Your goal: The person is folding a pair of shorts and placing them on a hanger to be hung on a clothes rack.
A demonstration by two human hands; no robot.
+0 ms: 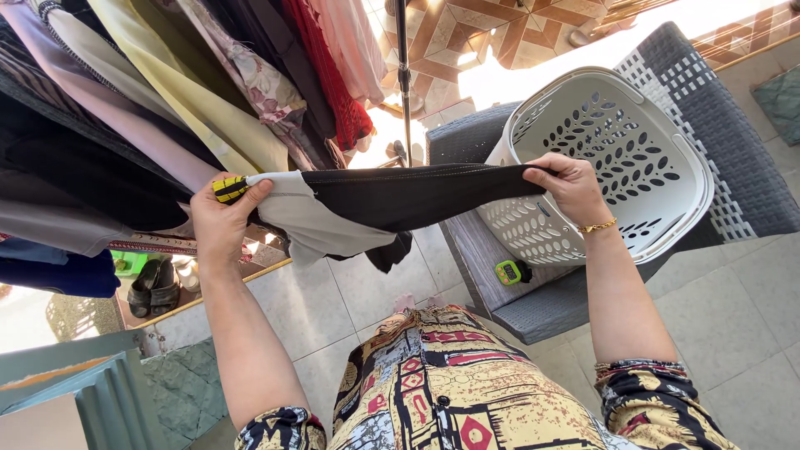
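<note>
The left hand (221, 221) is closed on one end of a black garment (400, 193), pinching its white lining together with a yellow-and-black peg (229, 188). The right hand (571, 185) is closed on the other end, so the edge runs taut between the two grips and the rest sags below the span. Judged step: the garment is stretched out, ready for hanging. The next move would call for lifting the span toward the clothes (167, 100) hung above and beyond the left grip, keeping the tension even. A white basket (700, 200) sits just behind the right grip on a grey seat (533, 312). The rail bearing the clothes is hidden. Whether the peg is clamped on or merely held cannot be told. The small green item (508, 272) under the basket is unclear.
</note>
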